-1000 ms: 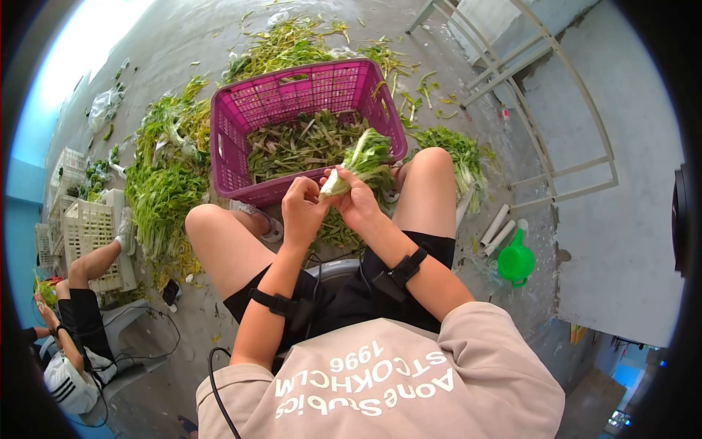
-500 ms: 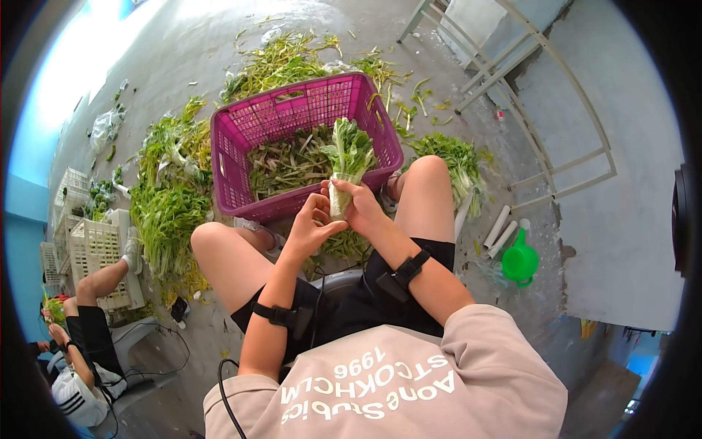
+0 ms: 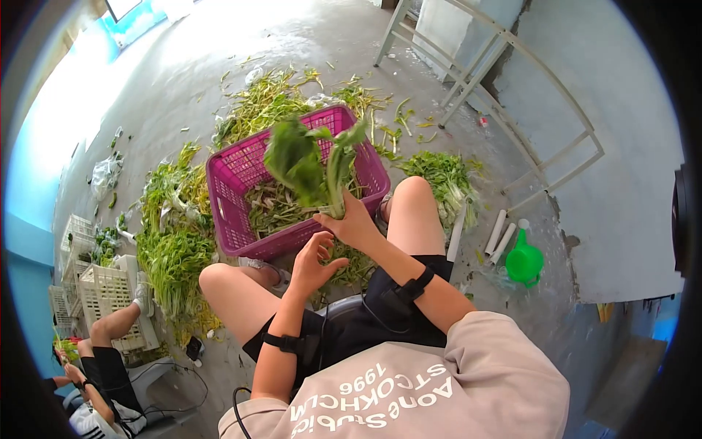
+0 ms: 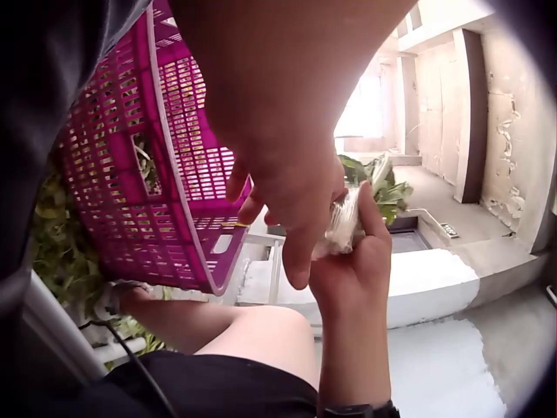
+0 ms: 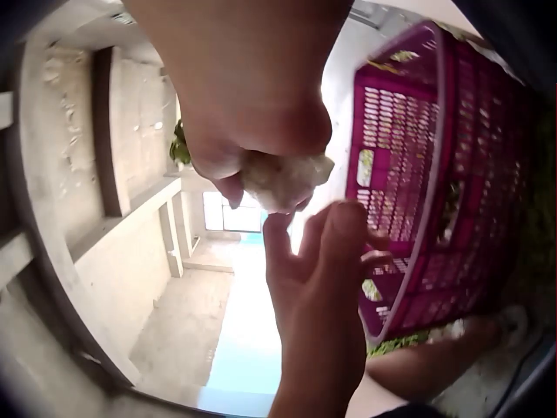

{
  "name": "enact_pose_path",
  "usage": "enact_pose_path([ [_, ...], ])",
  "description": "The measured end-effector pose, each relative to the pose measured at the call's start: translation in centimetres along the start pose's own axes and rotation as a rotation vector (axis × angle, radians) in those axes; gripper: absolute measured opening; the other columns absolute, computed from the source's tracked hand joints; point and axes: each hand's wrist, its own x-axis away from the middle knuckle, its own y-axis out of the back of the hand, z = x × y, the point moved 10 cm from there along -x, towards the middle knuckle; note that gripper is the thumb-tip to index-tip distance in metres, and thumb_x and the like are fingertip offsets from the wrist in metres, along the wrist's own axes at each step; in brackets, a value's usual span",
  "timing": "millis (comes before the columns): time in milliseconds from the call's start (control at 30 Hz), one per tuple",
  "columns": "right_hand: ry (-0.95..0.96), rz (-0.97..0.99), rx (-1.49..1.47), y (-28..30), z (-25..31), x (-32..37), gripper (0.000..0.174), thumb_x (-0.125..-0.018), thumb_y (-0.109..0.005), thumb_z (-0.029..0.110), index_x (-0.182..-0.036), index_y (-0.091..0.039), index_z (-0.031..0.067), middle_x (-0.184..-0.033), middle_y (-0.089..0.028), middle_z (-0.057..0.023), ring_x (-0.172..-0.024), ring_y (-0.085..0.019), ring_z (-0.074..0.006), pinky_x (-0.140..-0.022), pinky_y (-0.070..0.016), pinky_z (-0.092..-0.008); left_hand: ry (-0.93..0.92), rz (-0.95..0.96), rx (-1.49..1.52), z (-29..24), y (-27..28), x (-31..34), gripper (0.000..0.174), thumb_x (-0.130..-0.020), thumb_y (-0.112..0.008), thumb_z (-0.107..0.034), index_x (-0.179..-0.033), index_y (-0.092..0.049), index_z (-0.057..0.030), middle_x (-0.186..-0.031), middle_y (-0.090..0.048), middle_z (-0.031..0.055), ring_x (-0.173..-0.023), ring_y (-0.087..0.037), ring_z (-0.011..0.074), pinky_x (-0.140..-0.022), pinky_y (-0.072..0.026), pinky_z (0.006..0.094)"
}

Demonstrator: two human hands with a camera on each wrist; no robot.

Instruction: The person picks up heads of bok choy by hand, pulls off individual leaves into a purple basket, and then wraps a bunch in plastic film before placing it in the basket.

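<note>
My right hand (image 3: 355, 223) grips a head of leafy greens (image 3: 333, 172) by its pale stalk end. The green leaves point up and away over the basket and are blurred in the head view. In the right wrist view the whitish base (image 5: 283, 178) pokes out below the curled right hand. My left hand (image 3: 316, 262) is just below and left of it, fingers loosely bent, thumb apart, with nothing in it. From the left wrist view the left hand (image 4: 283, 192) overlaps part of the pale base. A magenta plastic basket (image 3: 227, 172) stands ahead, strewn inside with greenish-brown leaf scraps.
Piles of greens (image 3: 172, 256) lie left of the basket, more trimmings (image 3: 270, 102) behind it, and another bunch (image 3: 442, 183) to the right. A green plastic vessel (image 3: 524, 263), white tubes (image 3: 499, 238) and a metal frame (image 3: 548, 110) are at right. Another person (image 3: 110, 373) sits at far left.
Both hands held the greens before; now the left hand has let go and sits lower. The right hand has lifted the greens up and forward, leaves swinging left over the basket.
</note>
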Motion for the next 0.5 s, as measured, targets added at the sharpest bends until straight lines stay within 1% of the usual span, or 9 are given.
enact_pose_path([
  [33,0.134,0.0,0.279,0.4,2.4,0.1,0.05,-0.078,-0.08,0.016,-0.117,-0.055,-0.002,-0.091,-0.068,-0.0164,-0.08,-0.069,-0.033,-0.069,-0.0541,-0.0429,0.049,0.014,0.006,0.2,-0.1,0.0,0.04,-0.079,-0.083,-0.015,-0.111,-0.061,-0.0058,-0.085,-0.065,0.0048,-0.07,-0.061,0.0136,-0.065,-0.0496,0.0291],
  [67,0.269,0.003,0.556,0.3,4.6,0.5,0.051,-0.078,-0.079,0.016,-0.118,-0.054,-0.0014,-0.09,-0.068,-0.019,-0.08,-0.069,-0.0381,-0.068,-0.0536,-0.0447,0.051,0.012,0.004,0.5,-0.1,-0.1,0.04,-0.079,-0.083,-0.015,-0.111,-0.061,-0.0058,-0.085,-0.065,0.0048,-0.07,-0.061,0.0136,-0.065,-0.0496,0.0291],
  [100,0.299,0.034,0.643,0.3,5.5,0.7,0.052,-0.078,-0.077,0.017,-0.123,-0.053,0.003,-0.088,-0.068,-0.0223,-0.083,-0.067,-0.0415,-0.068,-0.054,-0.0471,0.076,0.042,-0.037,1.5,-0.5,-0.1,0.033,-0.081,-0.081,-0.014,-0.107,-0.063,-0.0044,-0.083,-0.065,0.0044,-0.069,-0.061,0.0136,-0.064,-0.0496,0.0289],
  [200,0.358,0.022,0.694,1.1,8.1,0.9,0.055,-0.079,-0.077,0.017,-0.126,-0.051,0.0063,-0.088,-0.069,-0.02,-0.082,-0.068,-0.0402,-0.067,-0.0545,-0.0473,0.117,0.055,-0.08,2.7,-0.7,0.3,0.02,-0.084,-0.076,-0.012,-0.098,-0.066,-0.0019,-0.077,-0.065,0.004,-0.067,-0.061,0.0134,-0.063,-0.0494,0.0287],
  [267,0.346,-0.031,0.683,2.6,9.6,0.2,0.05,-0.078,-0.076,0.016,-0.123,-0.055,0.0088,-0.089,-0.069,-0.0181,-0.082,-0.069,-0.0387,-0.068,-0.0552,-0.0472,0.106,0.075,-0.06,2.8,-1.4,0.2,0.015,-0.086,-0.074,-0.012,-0.094,-0.067,-0.0009,-0.073,-0.065,0.004,-0.066,-0.06,0.0133,-0.063,-0.0492,0.0287],
  [333,0.533,-0.106,0.628,5.4,12.0,-0.1,0.044,-0.076,-0.078,0.012,-0.117,-0.06,0.0074,-0.087,-0.069,-0.0183,-0.083,-0.067,-0.0413,-0.067,-0.0533,-0.0439,0.223,0.121,-0.082,4.6,-2.0,0.6,0.021,-0.085,-0.076,-0.018,-0.094,-0.067,-0.0012,-0.075,-0.068,0.0114,-0.068,-0.066,0.0226,-0.066,-0.0523,0.0337],
  [400,0.466,-0.245,0.73,9.3,15.0,-0.4,0.038,-0.075,-0.079,0.012,-0.11,-0.064,0.0072,-0.083,-0.069,-0.0165,-0.081,-0.07,-0.034,-0.069,-0.053,-0.0405,0.188,0.129,-0.073,4.1,-2.1,0.6,0.02,-0.085,-0.075,-0.017,-0.093,-0.067,-0.0014,-0.075,-0.068,0.0118,-0.067,-0.066,0.0237,-0.066,-0.0524,0.0343],
  [433,0.425,-0.333,0.692,12.3,14.9,-0.8,0.036,-0.075,-0.079,0.016,-0.107,-0.065,0.0077,-0.082,-0.069,-0.0152,-0.077,-0.07,-0.033,-0.067,-0.0535,-0.0406,0.182,0.161,-0.063,4.0,-2.5,0.7,0.02,-0.085,-0.075,-0.017,-0.093,-0.067,-0.0014,-0.075,-0.068,0.0118,-0.067,-0.066,0.0237,-0.066,-0.0524,0.0343],
  [500,0.337,-0.468,0.592,18.2,15.1,-1.7,0.037,-0.077,-0.081,0.024,-0.105,-0.066,0.0065,-0.078,-0.069,-0.0119,-0.071,-0.069,-0.0292,-0.065,-0.0534,-0.0389,0.138,0.165,-0.112,3.5,-2.3,0.4,0.014,-0.087,-0.072,-0.011,-0.095,-0.067,-0.001,-0.07,-0.064,0.0071,-0.064,-0.06,0.0148,-0.062,-0.049,0.0301],
])
